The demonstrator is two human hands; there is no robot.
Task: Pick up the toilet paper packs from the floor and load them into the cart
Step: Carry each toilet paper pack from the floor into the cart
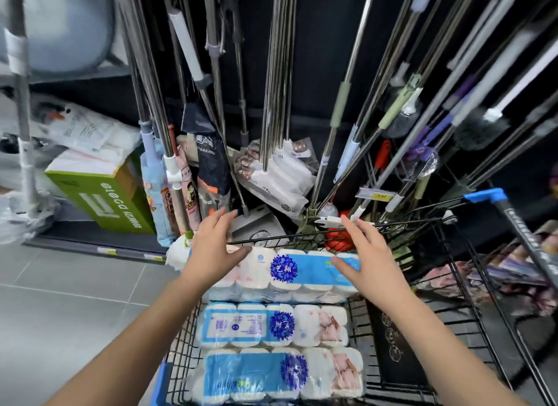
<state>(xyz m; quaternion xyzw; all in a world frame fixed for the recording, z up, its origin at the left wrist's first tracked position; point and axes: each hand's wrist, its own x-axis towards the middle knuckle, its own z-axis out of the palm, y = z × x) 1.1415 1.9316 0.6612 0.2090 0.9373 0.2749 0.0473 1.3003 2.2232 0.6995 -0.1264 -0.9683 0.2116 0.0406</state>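
Mop poles (277, 73) behind cart (182, 351). Left hand (211, 248), right hand (370, 260) spread flat at toilet paper pack (290, 269), cart's far end: seating it, probably. Next: withdraw, fetch another.

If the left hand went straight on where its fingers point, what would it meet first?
Probably the pale flat package at the shelf foot, just beyond the cart rim. The left hand is open over the top toilet paper pack. Depth is unclear.
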